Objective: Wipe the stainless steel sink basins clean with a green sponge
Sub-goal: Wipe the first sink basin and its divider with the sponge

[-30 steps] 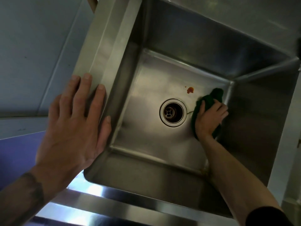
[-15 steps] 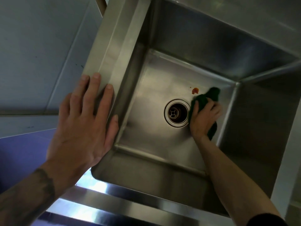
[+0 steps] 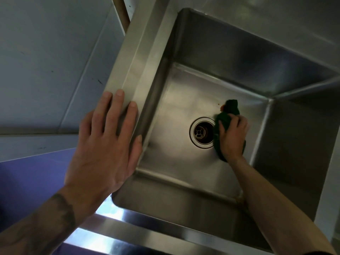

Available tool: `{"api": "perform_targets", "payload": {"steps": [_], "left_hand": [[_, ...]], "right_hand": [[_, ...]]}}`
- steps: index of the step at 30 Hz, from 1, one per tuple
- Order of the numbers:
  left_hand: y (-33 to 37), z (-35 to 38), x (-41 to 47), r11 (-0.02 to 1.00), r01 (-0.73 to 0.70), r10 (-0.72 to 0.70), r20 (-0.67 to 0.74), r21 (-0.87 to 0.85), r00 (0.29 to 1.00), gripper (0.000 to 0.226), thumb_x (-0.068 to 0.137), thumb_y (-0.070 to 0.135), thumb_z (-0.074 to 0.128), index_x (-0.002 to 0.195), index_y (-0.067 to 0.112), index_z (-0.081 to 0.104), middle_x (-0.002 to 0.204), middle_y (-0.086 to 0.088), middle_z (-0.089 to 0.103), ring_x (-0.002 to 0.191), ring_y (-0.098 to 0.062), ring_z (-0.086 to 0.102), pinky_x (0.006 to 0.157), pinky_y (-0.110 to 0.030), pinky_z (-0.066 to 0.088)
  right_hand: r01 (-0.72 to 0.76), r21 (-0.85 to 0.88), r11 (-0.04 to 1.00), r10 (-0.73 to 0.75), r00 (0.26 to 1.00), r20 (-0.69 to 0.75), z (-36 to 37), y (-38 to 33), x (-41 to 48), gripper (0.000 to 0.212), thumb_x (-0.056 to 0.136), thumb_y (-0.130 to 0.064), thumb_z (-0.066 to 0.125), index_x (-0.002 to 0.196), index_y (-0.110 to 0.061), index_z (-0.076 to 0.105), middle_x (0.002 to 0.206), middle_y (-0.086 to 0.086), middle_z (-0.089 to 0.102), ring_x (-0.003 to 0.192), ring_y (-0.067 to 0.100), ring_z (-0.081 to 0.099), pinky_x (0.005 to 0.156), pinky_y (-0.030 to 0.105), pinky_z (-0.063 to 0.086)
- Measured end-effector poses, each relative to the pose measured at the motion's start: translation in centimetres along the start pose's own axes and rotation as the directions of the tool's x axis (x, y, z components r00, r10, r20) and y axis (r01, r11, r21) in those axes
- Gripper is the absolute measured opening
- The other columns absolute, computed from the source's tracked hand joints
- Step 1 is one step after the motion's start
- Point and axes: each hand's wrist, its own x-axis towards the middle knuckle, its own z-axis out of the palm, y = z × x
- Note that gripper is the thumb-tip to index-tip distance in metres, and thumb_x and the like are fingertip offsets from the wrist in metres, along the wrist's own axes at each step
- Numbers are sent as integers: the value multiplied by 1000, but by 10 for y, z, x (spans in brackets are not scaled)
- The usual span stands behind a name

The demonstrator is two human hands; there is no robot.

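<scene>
A deep stainless steel sink basin [image 3: 176, 111] fills the middle of the view, with a round drain [image 3: 202, 132] in its floor. My right hand [image 3: 232, 137] reaches down into the basin and grips a dark green sponge [image 3: 228, 110], pressing it on the floor just right of the drain. The sponge's far tip covers most of a small orange-red stain [image 3: 222, 107]. My left hand [image 3: 106, 142] rests flat with straight fingers on the sink's left rim [image 3: 132, 57].
A grey wall panel [image 3: 46, 61] lies left of the sink. A purple surface [image 3: 27, 184] shows below it. The shiny front rim of the sink [image 3: 143, 234] runs along the bottom.
My right hand has slid the sponge left and forward, from the basin's right wall to beside the drain, onto the orange-red stain. My left hand has stayed on the rim.
</scene>
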Motion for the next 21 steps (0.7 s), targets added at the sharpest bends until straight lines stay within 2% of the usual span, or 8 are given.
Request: {"api": "perform_targets", "payload": {"steps": [2, 4, 6, 9, 11, 13, 17, 21], "left_hand": [[0, 1, 0, 1000, -3, 3, 12, -9, 1000, 65, 111, 39, 36, 162, -2, 32, 170, -32, 20, 157, -50, 24, 113, -63, 34], [-1, 1, 0, 1000, -2, 2, 15, -1, 1000, 65, 111, 40, 35, 162, -2, 32, 170, -32, 20, 157, -50, 23, 114, -62, 34], [-1, 1, 0, 1000, -4, 4, 13, 0, 1000, 66, 112, 40, 34, 162, -2, 32, 170, -31, 19, 157, -50, 24, 114, -62, 33], [-1, 1, 0, 1000, -3, 3, 7, -7, 1000, 65, 112, 40, 34, 162, -2, 32, 171, -31, 20, 157, -50, 24, 114, -62, 34], [0, 0, 0, 1000, 0, 0, 2, -9, 1000, 65, 111, 39, 34, 162, -2, 31, 171, -31, 20, 157, -50, 24, 114, -63, 34], [0, 0, 0, 1000, 3, -3, -2, -14, 1000, 65, 111, 39, 34, 162, -1, 31, 171, -30, 20, 157, -50, 24, 113, -63, 34], [-1, 1, 0, 1000, -4, 4, 2, -4, 1000, 65, 111, 39, 34, 162, -2, 31, 170, -31, 20, 156, -51, 25, 113, -63, 34], [0, 2, 0, 1000, -1, 1, -7, -22, 1000, 64, 111, 38, 36, 161, -2, 33, 170, -31, 21, 157, -50, 24, 113, -63, 34]], "right_hand": [[-127, -50, 991, 124, 990, -69, -11, 15, 15, 46, 103, -27, 60, 141, -3, 49, 148, 26, 40, 136, 42, 38, 115, 45, 31], [-377, 7, 926, 372, 912, -175, -10, 8, 33, 48, 105, -32, 56, 142, -3, 48, 151, 26, 39, 139, 43, 36, 117, 45, 26], [-466, 46, 884, 465, 861, -207, 3, -16, 41, 49, 105, -37, 54, 140, -3, 49, 149, 27, 42, 136, 45, 39, 114, 46, 28], [-136, 3, 991, 135, 983, -123, 19, -32, 29, 46, 104, -34, 56, 138, -3, 51, 142, 26, 46, 127, 40, 43, 108, 44, 36], [19, 1, 1000, -19, 999, -42, 11, -16, 23, 44, 103, -29, 60, 138, -4, 51, 143, 24, 44, 127, 37, 42, 107, 40, 37], [-33, -33, 999, 31, 998, -63, -2, 9, 28, 44, 103, -27, 61, 139, -4, 50, 143, 26, 44, 129, 41, 42, 110, 44, 35], [-389, 4, 921, 379, 896, -231, 0, 9, 34, 48, 104, -36, 55, 139, -2, 51, 145, 28, 44, 130, 46, 42, 111, 46, 30], [-40, -4, 999, 39, 995, -95, 13, -7, 2, 43, 104, -29, 59, 137, -3, 53, 143, 25, 45, 128, 40, 42, 109, 42, 36]]}}
